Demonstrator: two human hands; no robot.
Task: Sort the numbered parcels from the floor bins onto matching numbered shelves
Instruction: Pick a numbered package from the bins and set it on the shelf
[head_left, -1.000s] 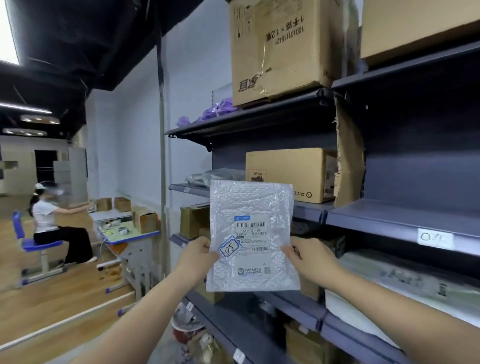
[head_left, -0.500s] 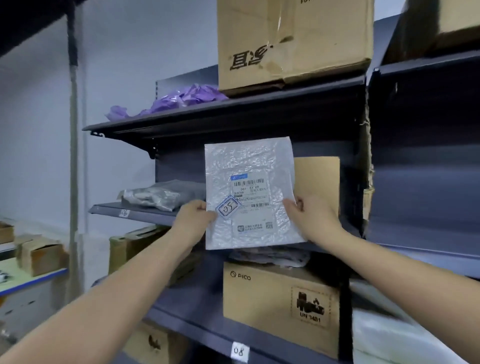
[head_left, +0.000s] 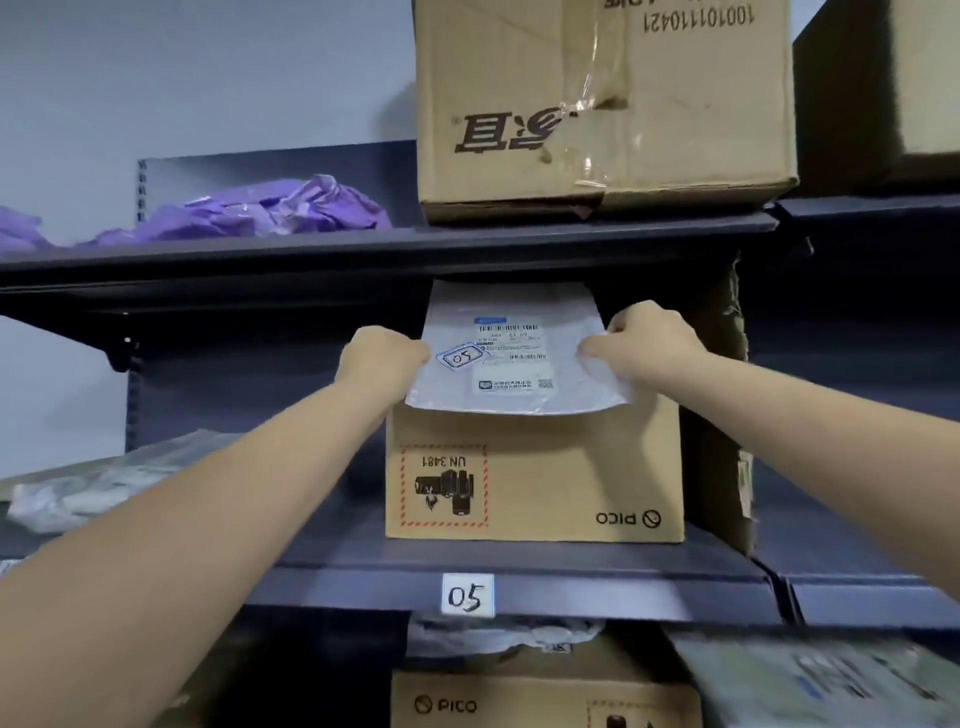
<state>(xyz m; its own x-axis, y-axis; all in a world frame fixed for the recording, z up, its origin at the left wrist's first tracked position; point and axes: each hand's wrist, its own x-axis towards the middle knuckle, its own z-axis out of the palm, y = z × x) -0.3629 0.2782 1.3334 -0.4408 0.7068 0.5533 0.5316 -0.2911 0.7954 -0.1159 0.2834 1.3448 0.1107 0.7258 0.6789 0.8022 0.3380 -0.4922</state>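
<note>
We pinched the parcel — left hand at nine o'clock, right hand at three — flat above the box, pointing twelve o'clock into shelf 05.

the far edge of the bubble mailer runs up behind the lip of the upper shelf and is hidden there. its small print is too fine to read. the left hand shows only its back, fingers tucked under the mailer. the big carton is cut by the top edge. the lower pico box is cut by the bottom edge. the bag at bottom right is blurred.
</note>
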